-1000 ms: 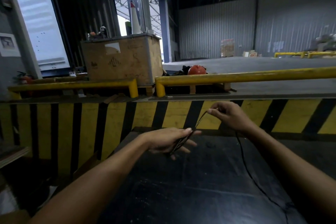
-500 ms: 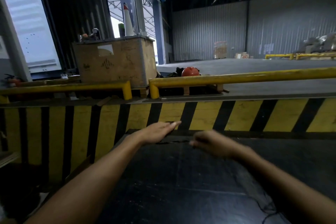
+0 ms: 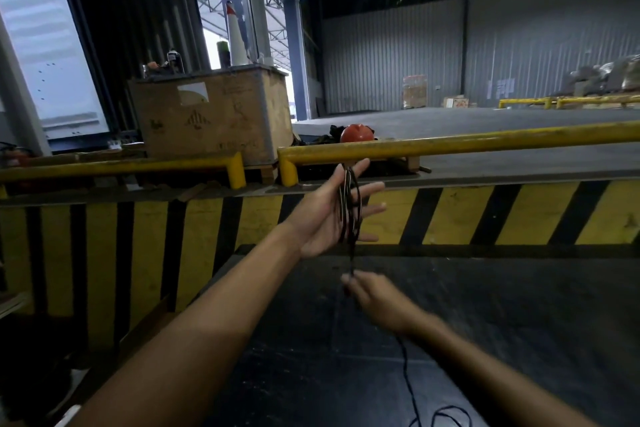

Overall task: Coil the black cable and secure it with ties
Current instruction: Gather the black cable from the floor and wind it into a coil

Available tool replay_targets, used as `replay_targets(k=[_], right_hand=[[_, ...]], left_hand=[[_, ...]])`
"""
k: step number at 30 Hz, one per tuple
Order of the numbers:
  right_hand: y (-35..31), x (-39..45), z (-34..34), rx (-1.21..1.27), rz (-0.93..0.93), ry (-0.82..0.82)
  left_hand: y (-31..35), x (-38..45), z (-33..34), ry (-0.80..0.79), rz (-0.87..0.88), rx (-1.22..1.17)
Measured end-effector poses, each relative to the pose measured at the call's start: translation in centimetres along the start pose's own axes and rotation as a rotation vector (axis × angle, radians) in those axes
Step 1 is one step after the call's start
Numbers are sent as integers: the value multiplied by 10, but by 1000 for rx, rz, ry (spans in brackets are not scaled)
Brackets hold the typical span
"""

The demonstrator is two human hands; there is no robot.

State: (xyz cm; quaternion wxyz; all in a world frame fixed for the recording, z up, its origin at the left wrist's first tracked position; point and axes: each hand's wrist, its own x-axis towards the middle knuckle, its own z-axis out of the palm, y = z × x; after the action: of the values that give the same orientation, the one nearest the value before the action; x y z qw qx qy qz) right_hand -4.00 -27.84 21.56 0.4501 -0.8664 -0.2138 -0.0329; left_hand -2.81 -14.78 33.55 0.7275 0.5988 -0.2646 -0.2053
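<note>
Setting: warehouse loading bay; both hands work over a dark table top [image 3: 485, 340], with a yellow-and-black striped barrier [image 3: 519, 215] just beyond the fingertips and a yellow rail [image 3: 450, 146] above that.
Left hand [image 3: 329, 215]: raised, palm turned inward, fingers [image 3: 370, 189] spread and loose, not clenched; the wound loops hang across the palm rather than being squeezed.
Right hand [image 3: 375, 298]: below the left, blurred with motion; fingertips pinched on the strand that runs down from the loops.
Black cable [image 3: 351, 208]: several loops draped over the left palm, one strand dropping to the right fingertips, the loose remainder trailing away from the right wrist across the table and curling near the bottom edge of view.
Progress: coiling looks partly done; a handful of turns are gathered, but an unwound length is left on the table, its full extent out of view.
Left to do: wind in the remaining slack, then bind the coil.
Ties: none that I can make out.
Further out: wooden crate [image 3: 211, 118] and an orange round object [image 3: 356, 133] behind the rail.
</note>
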Motion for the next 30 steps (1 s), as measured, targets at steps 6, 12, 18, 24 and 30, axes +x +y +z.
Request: replay_targets(k=[6, 12, 18, 24, 30], right_hand=[[-4, -1, -9, -71, -9, -140], [-34, 21, -89, 0, -127, 36], [-50, 54, -114, -82, -145, 373], [-34, 44, -43, 289, -46, 289], [-29, 25, -7, 60, -53, 76]], left_hand=[[-14, 5, -32, 283, 75, 406], [-26, -15, -44, 121, -262, 1033], [-21, -17, -23, -163, -389, 441], [18, -6, 4, -56, 68, -206], [31, 6, -27, 338, 282, 221]])
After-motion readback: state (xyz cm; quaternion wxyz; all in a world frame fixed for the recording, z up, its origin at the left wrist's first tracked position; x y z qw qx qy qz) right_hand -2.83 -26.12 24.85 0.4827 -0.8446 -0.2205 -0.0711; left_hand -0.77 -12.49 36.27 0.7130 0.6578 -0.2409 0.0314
